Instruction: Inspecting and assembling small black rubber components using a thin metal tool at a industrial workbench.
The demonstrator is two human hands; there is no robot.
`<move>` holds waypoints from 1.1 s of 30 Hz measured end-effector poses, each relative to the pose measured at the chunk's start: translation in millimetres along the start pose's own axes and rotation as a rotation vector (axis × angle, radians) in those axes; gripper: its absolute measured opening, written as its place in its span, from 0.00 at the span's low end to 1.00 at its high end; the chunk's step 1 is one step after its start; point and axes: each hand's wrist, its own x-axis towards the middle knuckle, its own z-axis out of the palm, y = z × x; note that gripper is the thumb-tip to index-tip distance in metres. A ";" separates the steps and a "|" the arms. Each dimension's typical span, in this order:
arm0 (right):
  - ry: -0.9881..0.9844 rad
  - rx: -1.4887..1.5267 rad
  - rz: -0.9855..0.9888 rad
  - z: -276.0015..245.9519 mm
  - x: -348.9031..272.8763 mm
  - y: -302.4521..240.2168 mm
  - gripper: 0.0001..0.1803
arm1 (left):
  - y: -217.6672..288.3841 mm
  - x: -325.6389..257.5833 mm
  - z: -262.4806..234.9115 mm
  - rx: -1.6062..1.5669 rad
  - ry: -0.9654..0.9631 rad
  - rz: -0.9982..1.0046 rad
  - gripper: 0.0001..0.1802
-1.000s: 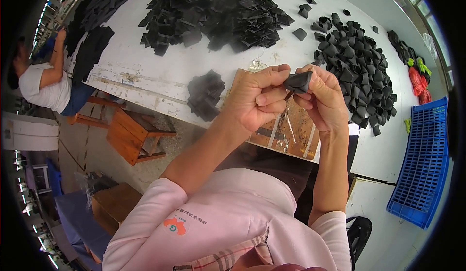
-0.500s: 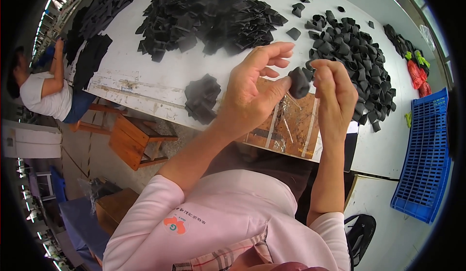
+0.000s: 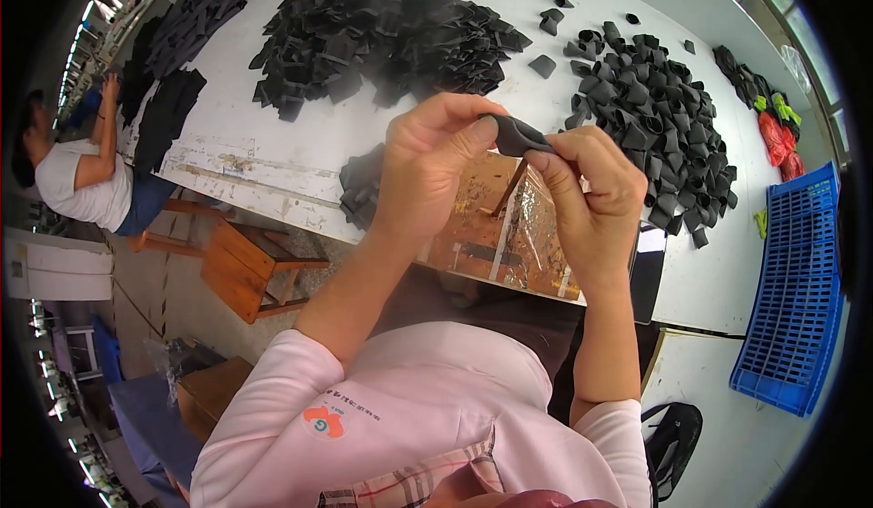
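Observation:
Between my two hands, above the brown wooden board (image 3: 473, 203), is a small black fabric piece (image 3: 521, 138), curved and opening like a short tube. My left hand (image 3: 426, 162) pinches its left end between thumb and fingers. At the other end, my right hand (image 3: 596, 190) grips it with the thumb at the lower edge. A small stack of flat black fabric pieces (image 3: 357, 187) lies beside my left wrist, partly hidden by it. Clear film and tape strips cover part of the board.
A large heap of flat black pieces (image 3: 309, 53) lies at the far side of the white table (image 3: 264, 158). Rolled black pieces (image 3: 655, 117) are piled at right. A blue crate (image 3: 789, 290) stands right; a wooden stool (image 3: 250, 267) and a seated person (image 3: 86, 171) are left.
My left hand has turned and moved left, and my right hand has closed on the fabric piece's other end. The piece now lies stretched between both hands, farther left and slightly higher.

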 end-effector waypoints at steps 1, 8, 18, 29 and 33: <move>-0.001 -0.002 -0.003 2.0 -1.1 2.8 0.04 | 0.0 -0.7 1.7 0.017 0.006 -0.006 0.06; -0.040 0.042 -0.026 -1.3 8.6 3.6 0.02 | 0.2 -0.3 -2.1 -0.117 0.066 -0.039 0.06; -0.067 0.027 -0.058 3.4 -2.7 17.5 0.02 | 3.7 -4.3 7.0 0.298 0.014 0.097 0.05; -0.128 0.258 0.062 0.5 2.4 32.9 0.07 | 0.4 6.8 23.9 0.849 0.030 0.719 0.06; -0.078 0.114 0.069 8.8 -1.2 21.8 0.07 | -14.5 7.2 13.5 0.638 0.075 0.693 0.07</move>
